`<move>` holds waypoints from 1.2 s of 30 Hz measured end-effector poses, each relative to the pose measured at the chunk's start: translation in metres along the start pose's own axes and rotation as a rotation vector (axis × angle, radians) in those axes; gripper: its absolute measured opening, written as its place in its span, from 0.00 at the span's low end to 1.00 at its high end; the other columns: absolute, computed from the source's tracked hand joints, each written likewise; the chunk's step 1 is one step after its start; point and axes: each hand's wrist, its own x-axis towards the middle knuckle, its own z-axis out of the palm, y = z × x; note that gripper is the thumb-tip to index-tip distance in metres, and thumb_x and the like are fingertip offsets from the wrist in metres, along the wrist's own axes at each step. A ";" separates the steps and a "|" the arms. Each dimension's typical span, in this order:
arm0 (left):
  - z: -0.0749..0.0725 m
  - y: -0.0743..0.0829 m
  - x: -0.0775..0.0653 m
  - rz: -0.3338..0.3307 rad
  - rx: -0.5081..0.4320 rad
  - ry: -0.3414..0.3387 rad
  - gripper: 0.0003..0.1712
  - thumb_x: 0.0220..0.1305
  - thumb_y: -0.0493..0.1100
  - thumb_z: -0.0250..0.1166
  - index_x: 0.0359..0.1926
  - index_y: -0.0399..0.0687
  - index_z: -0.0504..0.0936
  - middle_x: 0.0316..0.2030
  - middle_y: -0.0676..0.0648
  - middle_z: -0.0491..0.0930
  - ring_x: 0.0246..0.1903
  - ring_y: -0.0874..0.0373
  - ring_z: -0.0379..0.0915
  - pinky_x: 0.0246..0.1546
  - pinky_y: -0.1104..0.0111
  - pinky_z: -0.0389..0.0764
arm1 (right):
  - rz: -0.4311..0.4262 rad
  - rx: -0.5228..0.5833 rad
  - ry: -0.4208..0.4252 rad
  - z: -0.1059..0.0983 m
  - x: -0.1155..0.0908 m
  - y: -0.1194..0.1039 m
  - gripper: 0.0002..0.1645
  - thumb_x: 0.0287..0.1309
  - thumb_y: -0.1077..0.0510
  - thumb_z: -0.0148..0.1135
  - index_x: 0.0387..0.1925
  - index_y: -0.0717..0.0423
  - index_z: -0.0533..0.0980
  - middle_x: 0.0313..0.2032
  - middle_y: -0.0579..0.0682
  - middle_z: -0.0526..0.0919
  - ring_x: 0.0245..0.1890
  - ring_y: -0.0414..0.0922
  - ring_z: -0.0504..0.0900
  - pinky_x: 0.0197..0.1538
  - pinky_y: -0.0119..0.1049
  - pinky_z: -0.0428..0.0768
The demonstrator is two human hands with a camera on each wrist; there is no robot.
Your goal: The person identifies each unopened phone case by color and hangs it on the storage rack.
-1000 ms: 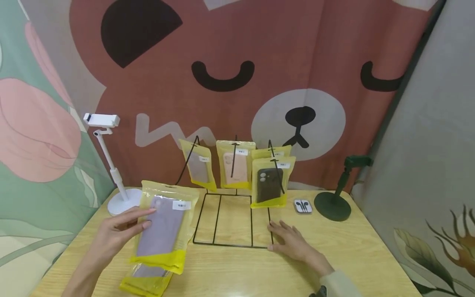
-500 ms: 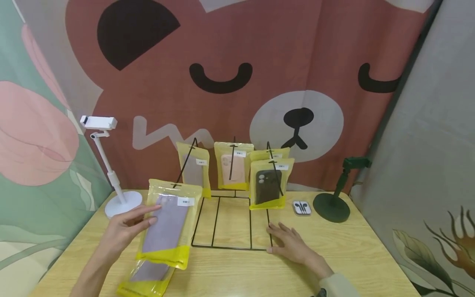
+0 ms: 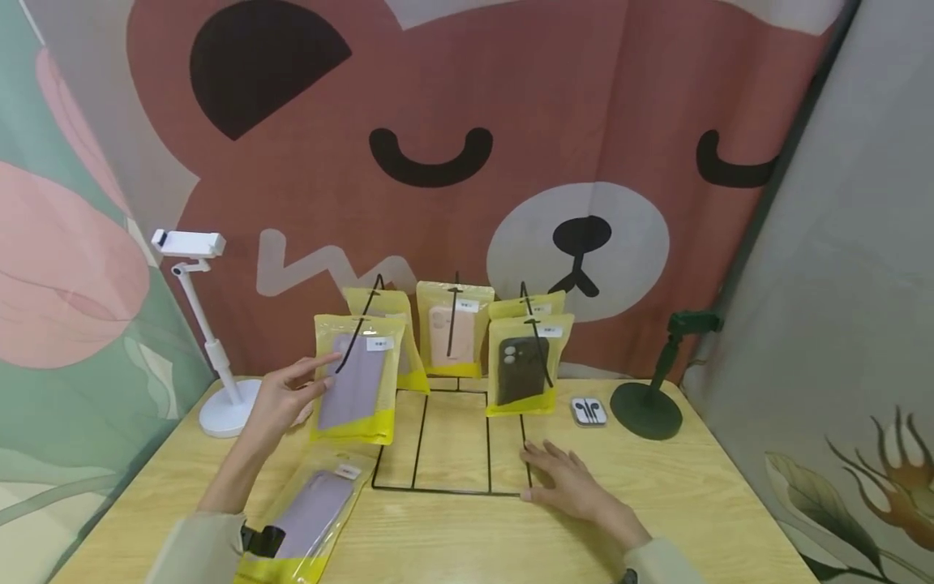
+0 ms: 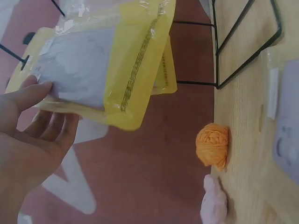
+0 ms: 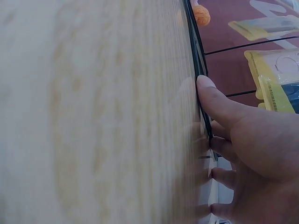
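My left hand (image 3: pixel 284 401) pinches the left edge of a yellow-trimmed pouch with a lilac phone case (image 3: pixel 352 385), thumb in front and fingers behind. A left hook of the black wire display rack (image 3: pixel 452 492) runs through its top hole; the hook's tip shows over the pouch front. Behind it hangs another pouch (image 3: pixel 412 365) on the same hook, partly hidden. My right hand (image 3: pixel 565 485) rests at the base's front right corner, its thumb (image 5: pixel 210 91) against the wire and fingers spread on the table. Another pouched lilac case (image 3: pixel 314 507) lies on the table below my left hand.
Pouches with a pink case (image 3: pixel 451 332) and a black case (image 3: pixel 522 369) hang on the other hooks. A white phone stand (image 3: pixel 229 410) stands left, a green stand (image 3: pixel 645 410) and boxed earphones (image 3: pixel 588 411) right. An orange yarn ball (image 4: pixel 212 145) sits behind my left hand.
My left hand has moved up and forward with the pouch, which now hangs further onto the left hook. The pouch lying on the table is more fully uncovered. My right hand stays at the base.
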 end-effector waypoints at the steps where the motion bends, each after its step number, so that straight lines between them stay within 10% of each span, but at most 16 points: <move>1: 0.002 -0.002 0.005 -0.004 0.001 -0.004 0.22 0.66 0.44 0.64 0.61 0.52 0.79 0.56 0.44 0.75 0.42 0.54 0.75 0.30 0.70 0.77 | 0.002 0.002 0.000 0.001 0.000 0.000 0.41 0.58 0.39 0.62 0.66 0.58 0.68 0.70 0.60 0.61 0.70 0.67 0.51 0.62 0.74 0.42; 5: 0.008 -0.007 0.024 -0.023 -0.039 -0.014 0.22 0.68 0.41 0.61 0.62 0.50 0.77 0.63 0.44 0.71 0.64 0.48 0.63 0.62 0.55 0.68 | 0.003 0.003 0.002 0.000 -0.001 -0.001 0.41 0.58 0.40 0.63 0.66 0.58 0.68 0.69 0.59 0.62 0.70 0.67 0.52 0.62 0.75 0.43; 18: 0.014 -0.016 0.036 -0.158 -0.136 -0.044 0.24 0.70 0.45 0.58 0.63 0.40 0.74 0.66 0.40 0.66 0.68 0.47 0.54 0.66 0.44 0.57 | -0.006 -0.017 0.016 -0.002 0.000 -0.004 0.42 0.58 0.40 0.63 0.66 0.60 0.68 0.69 0.61 0.63 0.69 0.68 0.52 0.62 0.74 0.44; 23: 0.008 -0.023 0.011 -0.142 0.027 -0.067 0.22 0.71 0.44 0.58 0.61 0.39 0.74 0.61 0.37 0.70 0.53 0.45 0.71 0.51 0.59 0.78 | -0.006 -0.010 0.013 0.003 -0.001 -0.003 0.41 0.58 0.40 0.63 0.66 0.59 0.68 0.69 0.60 0.63 0.69 0.68 0.53 0.62 0.75 0.44; 28: 0.005 -0.037 -0.036 -0.016 0.331 -0.179 0.23 0.65 0.39 0.63 0.57 0.28 0.74 0.58 0.26 0.70 0.56 0.30 0.68 0.52 0.44 0.74 | -0.009 -0.014 0.012 0.005 -0.001 -0.003 0.41 0.58 0.40 0.63 0.66 0.59 0.68 0.68 0.60 0.63 0.69 0.68 0.53 0.61 0.75 0.45; 36: 0.012 -0.060 -0.096 -0.268 0.634 -0.361 0.45 0.59 0.59 0.66 0.63 0.27 0.67 0.55 0.21 0.68 0.51 0.22 0.66 0.44 0.36 0.73 | 0.012 -0.015 0.003 0.000 -0.001 -0.003 0.41 0.59 0.40 0.62 0.66 0.59 0.67 0.69 0.60 0.62 0.70 0.67 0.51 0.63 0.74 0.43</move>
